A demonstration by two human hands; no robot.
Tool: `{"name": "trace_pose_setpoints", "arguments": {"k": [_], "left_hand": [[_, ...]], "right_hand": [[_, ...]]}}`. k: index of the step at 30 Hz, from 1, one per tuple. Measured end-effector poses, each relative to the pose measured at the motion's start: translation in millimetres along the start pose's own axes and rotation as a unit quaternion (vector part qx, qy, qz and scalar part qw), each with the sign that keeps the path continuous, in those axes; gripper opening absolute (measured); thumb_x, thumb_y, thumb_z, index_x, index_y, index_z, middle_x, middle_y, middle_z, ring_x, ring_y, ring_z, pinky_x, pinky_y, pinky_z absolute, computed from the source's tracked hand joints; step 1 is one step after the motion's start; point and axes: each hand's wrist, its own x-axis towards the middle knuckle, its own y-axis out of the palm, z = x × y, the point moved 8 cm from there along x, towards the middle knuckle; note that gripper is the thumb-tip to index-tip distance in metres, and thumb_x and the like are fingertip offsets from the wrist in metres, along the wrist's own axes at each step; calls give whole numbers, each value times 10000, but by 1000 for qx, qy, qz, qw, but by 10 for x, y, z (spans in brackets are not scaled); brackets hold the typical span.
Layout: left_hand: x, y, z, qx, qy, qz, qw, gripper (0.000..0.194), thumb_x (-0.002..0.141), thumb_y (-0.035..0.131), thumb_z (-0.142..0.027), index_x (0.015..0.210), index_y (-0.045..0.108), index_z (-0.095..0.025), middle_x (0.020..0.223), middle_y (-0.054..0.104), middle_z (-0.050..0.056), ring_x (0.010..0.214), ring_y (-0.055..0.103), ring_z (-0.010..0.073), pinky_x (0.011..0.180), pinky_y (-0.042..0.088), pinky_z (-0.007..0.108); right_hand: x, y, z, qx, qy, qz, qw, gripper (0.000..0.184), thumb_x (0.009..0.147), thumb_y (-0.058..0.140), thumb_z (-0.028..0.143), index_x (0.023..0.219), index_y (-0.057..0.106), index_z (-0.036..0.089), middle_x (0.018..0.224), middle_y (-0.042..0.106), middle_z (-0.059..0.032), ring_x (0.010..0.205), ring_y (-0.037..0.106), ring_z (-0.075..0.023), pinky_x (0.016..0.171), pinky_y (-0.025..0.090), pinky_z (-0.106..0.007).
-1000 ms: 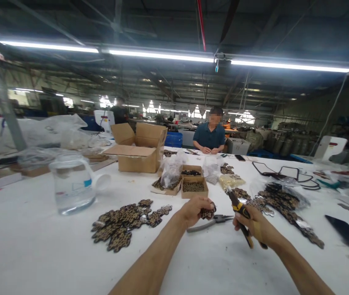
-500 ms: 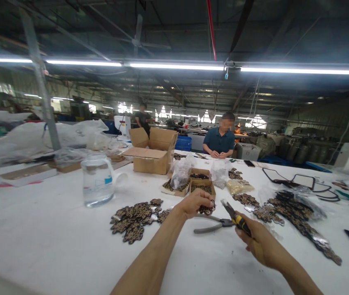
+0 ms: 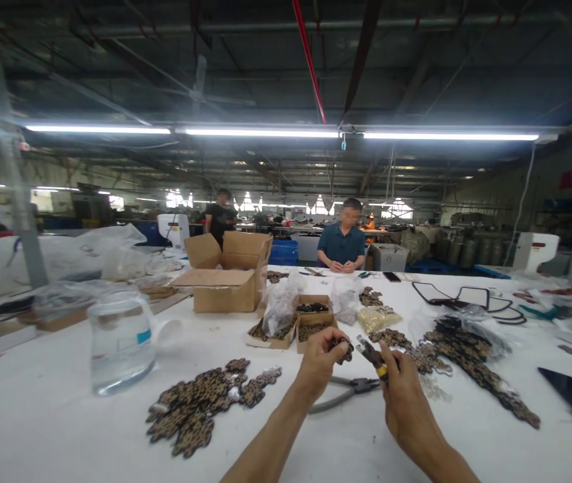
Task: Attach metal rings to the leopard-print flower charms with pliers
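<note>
Taking 12 o'clock as straight ahead over the bench [image 3: 275, 453], the left hand [image 3: 318, 365] has its grip closed, thumb and fingers pinching a small spotted piece [image 3: 345, 353] at its 1 o'clock side, raised above the surface. The right hand [image 3: 406, 399] has its grip wrapped round black-and-yellow pliers [image 3: 381, 368], whose nose points towards 10 o'clock and sits just beside the spotted piece; how far the nose is parted I cannot tell. Below the two hands, at 4 o'clock from the left one, grey-handled pliers [image 3: 365, 385] lie on the bench. A pile of leopard-patterned pieces [image 3: 185, 406] spreads between 8 and 9 o'clock of the left hand, with a clear jug [image 3: 121, 352] farther out at 9. A small box [image 3: 301, 345] of tiny parts stands at 11 o'clock, a cardboard carton [image 3: 225, 300] beyond it at 10. Another spotted heap [image 3: 467, 347] lies at 2 o'clock from the right hand, and a person in a dark blue shirt [image 3: 342, 247] sits across at 12
</note>
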Motion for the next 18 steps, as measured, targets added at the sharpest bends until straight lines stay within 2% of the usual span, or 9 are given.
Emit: {"name": "trace_pose_setpoints", "arguments": {"k": [9, 18], "left_hand": [[-69, 145, -49, 15, 34, -47, 998, 168, 840, 642, -292, 902, 636, -136, 739, 640, 36, 677, 549, 128, 634, 421, 241], [-108, 132, -111, 48, 54, -86, 994, 151, 825, 648, -272, 900, 655, -141, 762, 647, 39, 702, 570, 135, 673, 449, 246]], "right_hand": [[-21, -66, 80, -48, 3, 7, 999, 952, 687, 430, -68, 1549, 181, 250, 1238, 432, -143, 1126, 458, -299, 940, 466, -462], [-28, -85, 118, -81, -6, -5, 997, 907, 724, 414, -56, 1547, 177, 244, 1215, 438, -152, 1105, 460, -313, 911, 477, -479]]}}
